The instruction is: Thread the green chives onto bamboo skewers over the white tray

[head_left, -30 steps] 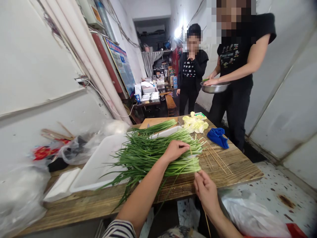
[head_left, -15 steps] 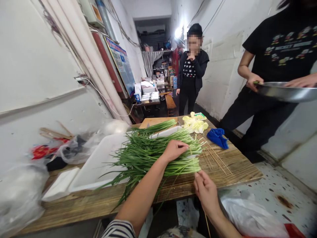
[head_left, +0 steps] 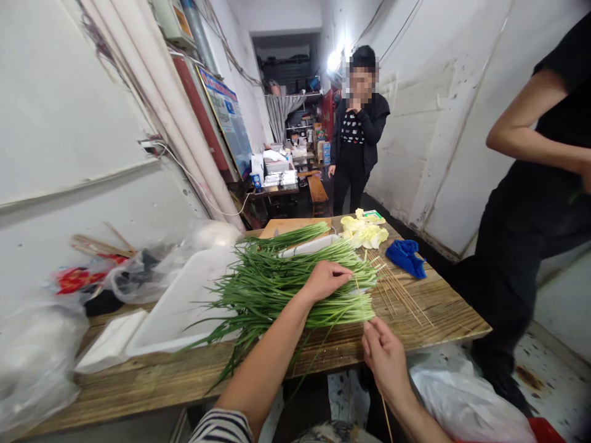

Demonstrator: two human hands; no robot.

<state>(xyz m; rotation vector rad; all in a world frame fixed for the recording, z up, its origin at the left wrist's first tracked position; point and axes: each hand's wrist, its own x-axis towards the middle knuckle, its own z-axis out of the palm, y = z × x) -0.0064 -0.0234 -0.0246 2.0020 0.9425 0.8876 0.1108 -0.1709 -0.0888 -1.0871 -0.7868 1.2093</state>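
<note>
Green stalks: bunch (head_left: 277, 277) lies mid-frame across the white tray (head_left: 184, 307), pale ends pointing right, probably lined up so both your hands can get at them.
Left hand: yours (head_left: 329, 282) bends over the pale ends, fingertips close together (too small to tell whether they pinch or merely touch).
Right hand: yours (head_left: 383, 351), right of lower centre, grasps a thin stick (head_left: 385, 412); its tail hangs below the table edge, presumably because the length needs room there.
Loose sticks: fanned (head_left: 401, 289) on the wooden table (head_left: 452, 326) right of the stalks, seemingly for easy reach.
Blue cloth: crumpled (head_left: 406, 257) beyond the sticks, apart from the stalks.
</note>
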